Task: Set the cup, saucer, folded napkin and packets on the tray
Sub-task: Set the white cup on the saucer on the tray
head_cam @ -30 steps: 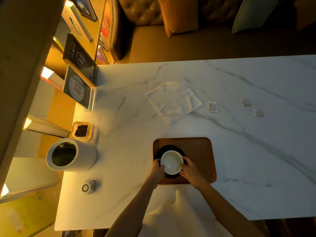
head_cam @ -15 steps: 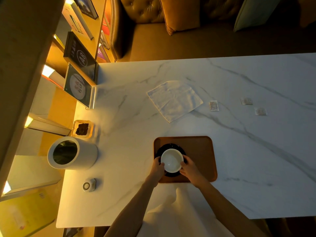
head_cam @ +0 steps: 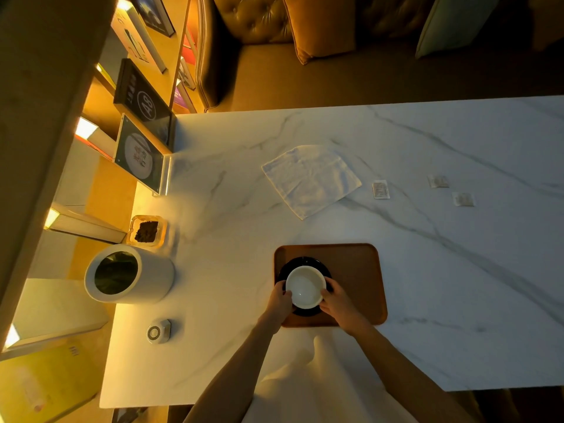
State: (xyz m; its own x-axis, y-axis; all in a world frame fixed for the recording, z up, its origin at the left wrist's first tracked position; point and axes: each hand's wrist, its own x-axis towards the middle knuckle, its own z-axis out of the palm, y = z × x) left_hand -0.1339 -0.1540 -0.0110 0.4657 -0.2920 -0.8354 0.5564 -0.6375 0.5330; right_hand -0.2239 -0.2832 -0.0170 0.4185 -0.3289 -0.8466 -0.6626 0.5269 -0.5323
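Glossy cup (head_cam: 305, 290), matt tray (head_cam: 354, 264) (wood-toned), veined marble table (head_cam: 457, 270).

— What clothing shows from the head camera?
— You have on a pale, cream-white garment (head_cam: 305, 389). It is smooth cloth filling the bottom middle of the view, with one soft fold rising to a rounded peak, and the warm light tints its left side yellow.
— And the arms?
— Your left forearm (head_cam: 241, 361) and right forearm (head_cam: 396, 361) are bare down to the frame's lower edge. Your left hand (head_cam: 279, 300) and right hand (head_cam: 338, 303) are bare too. Whether a sleeve begins higher up, you cannot tell
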